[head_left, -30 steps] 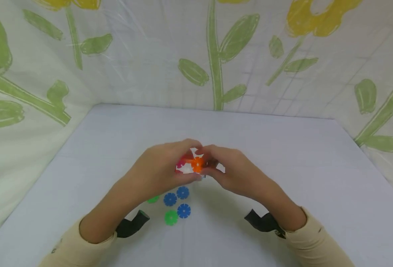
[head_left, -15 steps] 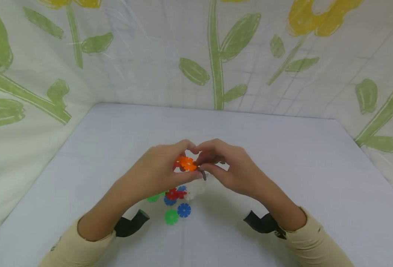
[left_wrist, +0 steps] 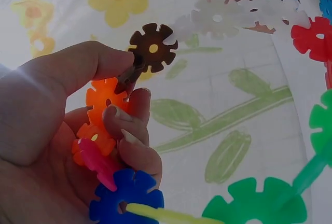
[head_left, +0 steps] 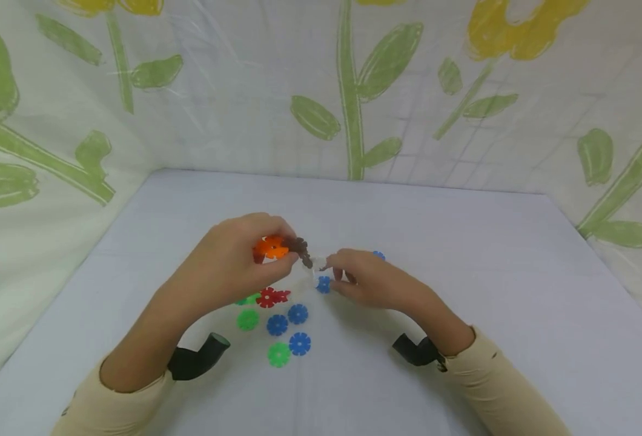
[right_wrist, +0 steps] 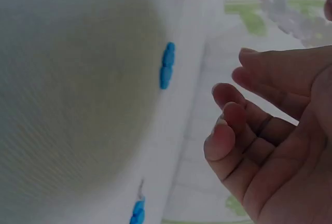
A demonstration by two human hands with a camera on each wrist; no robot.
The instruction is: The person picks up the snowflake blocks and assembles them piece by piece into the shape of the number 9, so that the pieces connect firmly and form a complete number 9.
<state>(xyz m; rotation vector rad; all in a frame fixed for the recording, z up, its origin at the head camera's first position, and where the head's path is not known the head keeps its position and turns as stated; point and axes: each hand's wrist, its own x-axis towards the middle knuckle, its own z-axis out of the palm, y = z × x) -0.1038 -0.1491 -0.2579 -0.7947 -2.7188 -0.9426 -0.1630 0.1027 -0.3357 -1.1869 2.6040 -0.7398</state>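
My left hand [head_left: 285,251] grips a linked string of snowflake discs, thumb and fingers pinching the orange discs [head_left: 270,247] beside a brown disc [head_left: 299,245]. In the left wrist view the left hand [left_wrist: 127,79] holds orange discs [left_wrist: 104,97], with the brown disc [left_wrist: 152,47], white discs [left_wrist: 218,16], a blue disc [left_wrist: 127,200] and a green disc [left_wrist: 254,206] trailing from them. My right hand [head_left: 334,275] is low over the table with relaxed fingers next to a blue disc [head_left: 323,283]. The right wrist view shows the right hand [right_wrist: 228,115] holding nothing.
Loose discs lie on the white table [head_left: 463,254] below the left hand: a red pair [head_left: 272,297], green ones [head_left: 247,319] [head_left: 279,355] and blue ones [head_left: 277,325] [head_left: 300,343]. Another blue disc [head_left: 378,255] lies behind the right hand. Flower-printed sheets wall the table on three sides.
The hands have parted. My left hand moved left and up with the disc string. My right hand let go and dropped toward the table by a blue disc. Red discs now lie on the table.
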